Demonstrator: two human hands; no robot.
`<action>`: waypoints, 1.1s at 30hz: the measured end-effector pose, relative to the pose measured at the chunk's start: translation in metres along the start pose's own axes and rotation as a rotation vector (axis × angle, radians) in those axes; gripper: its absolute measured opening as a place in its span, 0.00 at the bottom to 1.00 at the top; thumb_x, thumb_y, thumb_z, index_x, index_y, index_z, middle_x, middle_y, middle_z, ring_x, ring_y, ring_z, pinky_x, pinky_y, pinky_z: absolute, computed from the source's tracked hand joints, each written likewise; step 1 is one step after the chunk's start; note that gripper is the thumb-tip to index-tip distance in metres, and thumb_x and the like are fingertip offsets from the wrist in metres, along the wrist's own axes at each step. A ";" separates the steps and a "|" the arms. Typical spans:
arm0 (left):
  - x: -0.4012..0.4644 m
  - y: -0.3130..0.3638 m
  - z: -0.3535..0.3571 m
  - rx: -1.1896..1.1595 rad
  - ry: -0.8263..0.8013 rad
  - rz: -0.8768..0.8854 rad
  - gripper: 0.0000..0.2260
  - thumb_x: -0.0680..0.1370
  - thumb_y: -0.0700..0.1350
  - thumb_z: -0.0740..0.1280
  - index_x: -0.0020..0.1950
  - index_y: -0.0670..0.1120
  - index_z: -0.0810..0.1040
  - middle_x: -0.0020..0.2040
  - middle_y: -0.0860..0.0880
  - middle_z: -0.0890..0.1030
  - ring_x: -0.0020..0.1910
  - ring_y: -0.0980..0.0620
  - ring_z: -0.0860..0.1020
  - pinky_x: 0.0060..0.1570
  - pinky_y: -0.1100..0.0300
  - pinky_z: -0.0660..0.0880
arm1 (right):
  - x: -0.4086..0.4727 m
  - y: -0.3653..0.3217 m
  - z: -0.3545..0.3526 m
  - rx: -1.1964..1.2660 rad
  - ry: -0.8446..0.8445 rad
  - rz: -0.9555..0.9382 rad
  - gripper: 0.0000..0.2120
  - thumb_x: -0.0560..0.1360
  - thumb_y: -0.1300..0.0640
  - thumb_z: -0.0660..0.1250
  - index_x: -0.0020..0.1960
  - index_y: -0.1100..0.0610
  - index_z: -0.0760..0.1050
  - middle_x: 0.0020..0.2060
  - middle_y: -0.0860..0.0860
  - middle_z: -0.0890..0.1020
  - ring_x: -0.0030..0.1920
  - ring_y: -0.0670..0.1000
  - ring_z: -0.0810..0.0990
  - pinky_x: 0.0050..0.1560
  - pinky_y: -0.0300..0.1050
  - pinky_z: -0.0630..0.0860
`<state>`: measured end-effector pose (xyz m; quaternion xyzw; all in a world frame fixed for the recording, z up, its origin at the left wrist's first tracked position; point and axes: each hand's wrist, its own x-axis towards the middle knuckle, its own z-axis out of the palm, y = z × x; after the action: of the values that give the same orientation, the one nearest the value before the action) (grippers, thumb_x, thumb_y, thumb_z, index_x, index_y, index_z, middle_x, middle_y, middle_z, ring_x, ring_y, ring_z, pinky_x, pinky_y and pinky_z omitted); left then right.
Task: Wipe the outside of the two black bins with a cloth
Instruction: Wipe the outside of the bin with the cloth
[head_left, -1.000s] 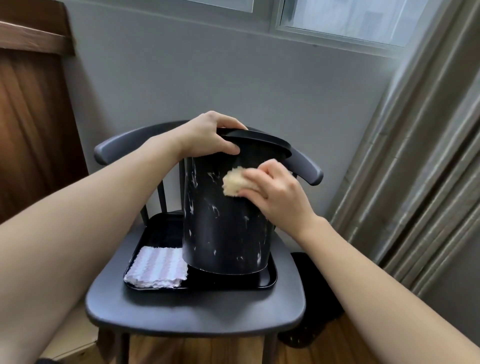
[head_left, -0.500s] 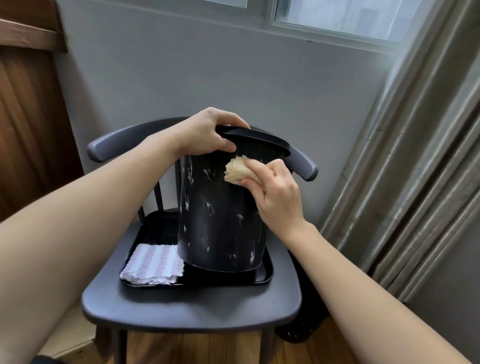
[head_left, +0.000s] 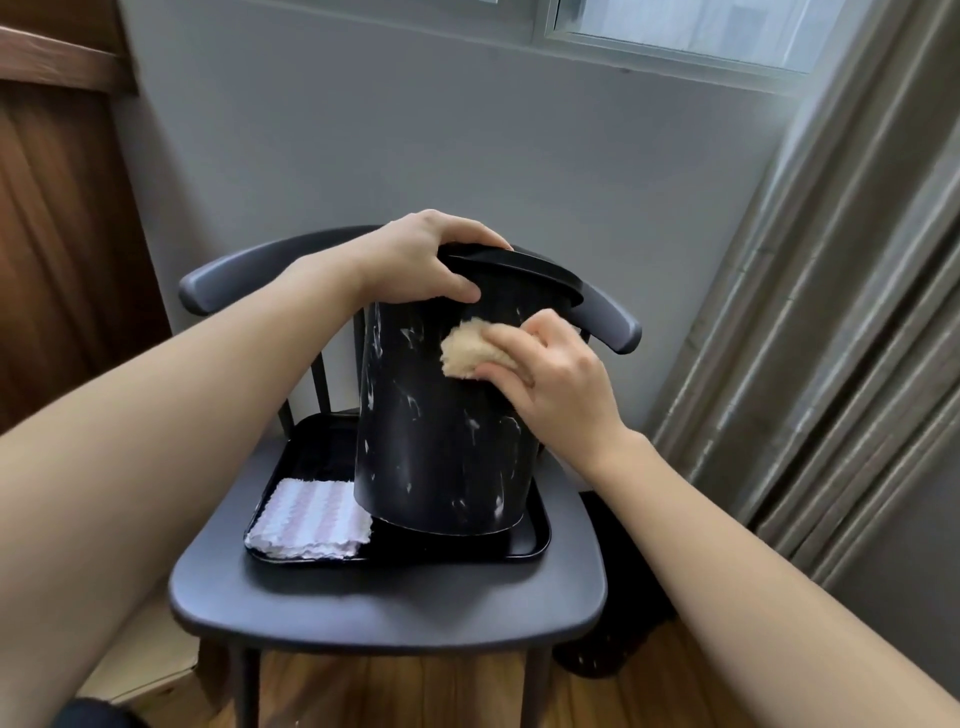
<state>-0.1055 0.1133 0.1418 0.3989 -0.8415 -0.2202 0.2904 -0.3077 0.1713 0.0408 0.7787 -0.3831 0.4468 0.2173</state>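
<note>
Left hand grips bin rim — right hand presses cloth, seemingly flat.

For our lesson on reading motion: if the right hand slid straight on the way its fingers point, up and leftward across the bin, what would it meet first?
Most likely the left hand gripping the black marbled plastic bin at its rim; the right hand pushes a tan cloth ahead of it. Depth is uncertain.

- both arms are bare right up to the frame edge, no sleeves showing
- left hand and right hand: no rings, no watch, no gloves
</note>
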 end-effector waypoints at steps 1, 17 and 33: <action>0.000 -0.001 0.000 0.003 0.003 0.005 0.23 0.75 0.40 0.74 0.63 0.65 0.79 0.58 0.61 0.83 0.57 0.59 0.81 0.62 0.55 0.79 | 0.004 -0.001 0.000 0.003 0.020 0.043 0.15 0.76 0.50 0.73 0.57 0.57 0.83 0.41 0.55 0.76 0.41 0.54 0.77 0.36 0.52 0.79; 0.001 -0.012 -0.009 -0.062 0.030 -0.020 0.24 0.76 0.37 0.73 0.62 0.64 0.80 0.57 0.57 0.84 0.55 0.57 0.83 0.56 0.61 0.80 | -0.013 -0.008 0.012 0.069 0.014 0.116 0.15 0.75 0.51 0.74 0.58 0.58 0.83 0.41 0.56 0.76 0.40 0.55 0.77 0.39 0.53 0.79; 0.001 -0.018 -0.011 -0.081 0.038 -0.012 0.23 0.76 0.36 0.73 0.65 0.59 0.80 0.55 0.57 0.84 0.51 0.60 0.83 0.52 0.66 0.80 | -0.027 -0.010 0.020 0.047 0.004 0.005 0.14 0.74 0.51 0.75 0.56 0.59 0.83 0.41 0.55 0.77 0.40 0.55 0.77 0.36 0.51 0.78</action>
<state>-0.0886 0.1003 0.1395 0.3959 -0.8238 -0.2482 0.3210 -0.2977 0.1744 0.0076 0.7820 -0.3738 0.4577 0.1984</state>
